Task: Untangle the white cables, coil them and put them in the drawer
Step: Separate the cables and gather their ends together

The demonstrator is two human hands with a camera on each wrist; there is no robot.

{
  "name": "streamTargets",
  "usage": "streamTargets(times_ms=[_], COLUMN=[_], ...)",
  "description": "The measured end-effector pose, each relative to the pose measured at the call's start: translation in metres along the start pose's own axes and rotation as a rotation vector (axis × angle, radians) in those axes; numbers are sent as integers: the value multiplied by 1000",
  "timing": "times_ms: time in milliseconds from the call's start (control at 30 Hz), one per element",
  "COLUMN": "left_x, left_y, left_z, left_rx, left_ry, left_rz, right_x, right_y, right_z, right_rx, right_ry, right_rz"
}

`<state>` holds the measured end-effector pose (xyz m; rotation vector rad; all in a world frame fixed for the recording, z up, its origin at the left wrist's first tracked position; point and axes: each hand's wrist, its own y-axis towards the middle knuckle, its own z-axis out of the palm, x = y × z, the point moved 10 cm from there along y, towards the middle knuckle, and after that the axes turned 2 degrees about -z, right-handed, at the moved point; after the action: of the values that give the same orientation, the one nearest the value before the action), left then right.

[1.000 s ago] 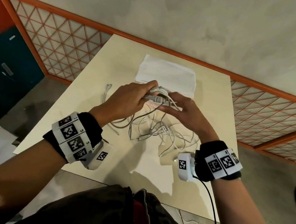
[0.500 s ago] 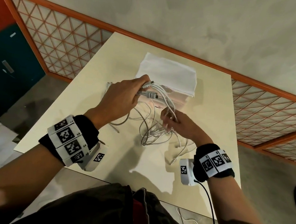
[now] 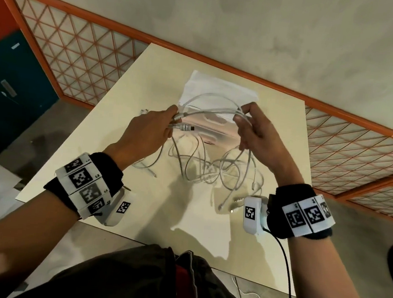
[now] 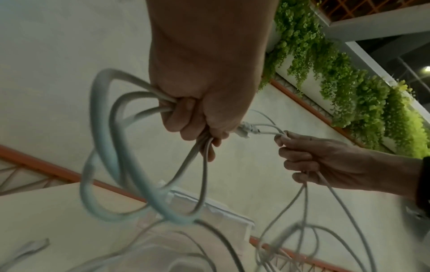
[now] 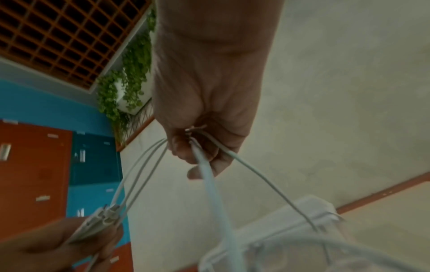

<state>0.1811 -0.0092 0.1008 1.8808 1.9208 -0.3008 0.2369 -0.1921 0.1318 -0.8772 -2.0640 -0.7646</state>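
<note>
Most of the job is left: the white cables are one messy heap on the table, with some strands lifted. The left hand squeezes a bunch of plug ends, and the right hand pinches strands pulled from them. No cable is coiled yet, and I can't tell which thing is the drawer.
</note>
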Motion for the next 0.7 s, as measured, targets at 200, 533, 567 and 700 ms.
streamTargets(times_ms=[200, 533, 567, 700], left_x=[35, 30, 30, 36], left_y=[-10, -20, -20, -19], left_z=[36, 51, 50, 42], left_rx=[232, 380, 388, 366], left_ry=[132, 189, 195, 220], left_rz=[-52, -65, -66, -73], right_x=[-44, -103, -105, -117], right_y=[-25, -46, -48, -59], right_z=[28, 43, 42, 36], right_rx=[131, 226, 247, 338], right_ry=[-43, -320, -301, -204], right_rz=[153, 362, 365, 408])
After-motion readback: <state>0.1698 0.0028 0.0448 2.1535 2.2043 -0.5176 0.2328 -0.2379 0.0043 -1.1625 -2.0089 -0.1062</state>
